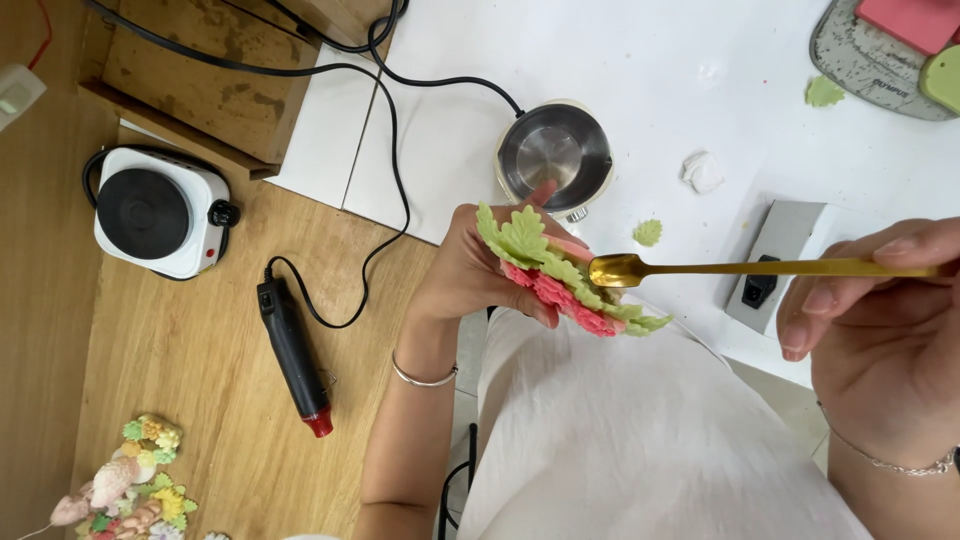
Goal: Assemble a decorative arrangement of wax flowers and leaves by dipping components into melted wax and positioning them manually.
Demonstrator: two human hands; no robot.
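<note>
A wax piece [565, 280], built of green leaves over pink petals, is gripped in the left hand [470, 275], whose fingers are curled shut around its near end, the thumb under the pink edge. The piece is held in the air above a white-clad lap [640, 430], just off the near edge of the white table [680, 70]. A gold spoon [760, 268] is pinched in the right hand [880, 340], the fingers closed on the end of the handle. The spoon is held level, and its bowl is laid against the upper green leaves of the piece. A thin bracelet is worn on each wrist.

On the table, a small steel pot [555, 155] is seen just beyond the left hand, its black cord run off toward the far edge. A loose green leaf [648, 233] lies near the pot, a white lump [703, 171] farther back, and another leaf [824, 92] close to the far right corner beside a grey mat [865, 65]. A grey power block [775, 262] is set at the near edge, under the spoon handle.

On the wooden floor to the left, a white hot plate [160, 212] and a black heat tool [293, 355] with a red tip are laid well apart from the hands. A heap of coloured wax flowers [135, 485] is found at the lower left corner.
</note>
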